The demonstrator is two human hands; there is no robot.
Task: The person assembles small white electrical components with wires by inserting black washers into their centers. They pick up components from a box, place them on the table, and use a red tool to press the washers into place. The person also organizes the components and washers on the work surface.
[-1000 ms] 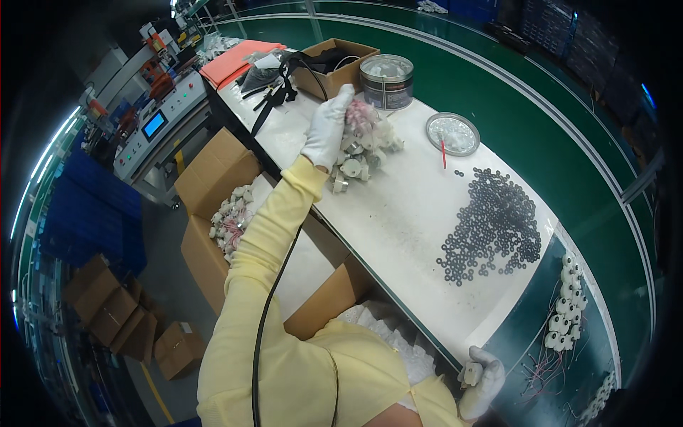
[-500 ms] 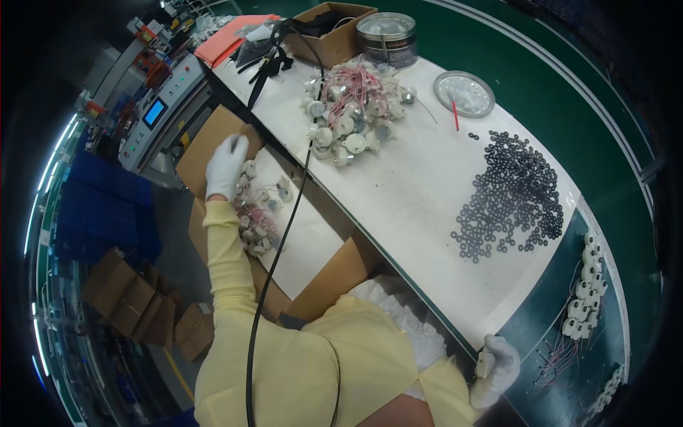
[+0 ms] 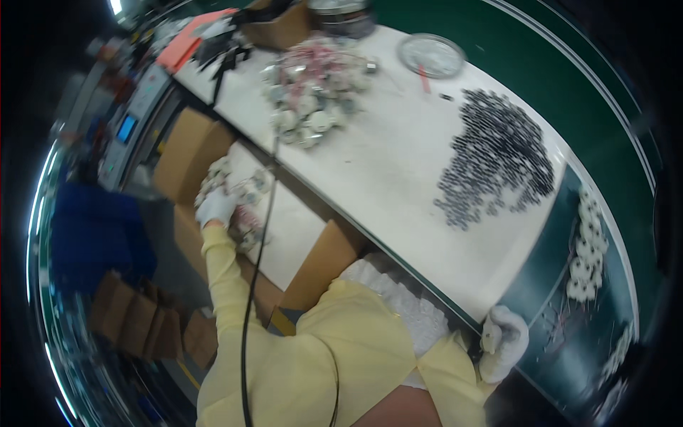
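My gloved left hand (image 3: pixel 217 207) is over the open cardboard box (image 3: pixel 191 158), its fingers against small white motor-like parts (image 3: pixel 250 188) lying there on a white sheet (image 3: pixel 292 240). Blur hides how its fingers are bent. At the table's near right corner, my gloved right hand (image 3: pixel 506 343) is closed around a small white motor-like part (image 3: pixel 489 337), which shows at the thumb side. Pink and red wires trail among the parts in the box.
A heap of similar wired parts (image 3: pixel 313 96) covers the table's far left. Many small black rings (image 3: pixel 491 160) lie at right, near a round clear lid (image 3: pixel 431 55) and a red stick (image 3: pixel 425 78). Rows of white parts (image 3: pixel 589 245) lie on the green surface. A black cable (image 3: pixel 257 299) hangs in front.
My left hand has moved down from the box's far flap onto the parts inside. The view has shifted and blurred. My right hand keeps its part at the table corner.
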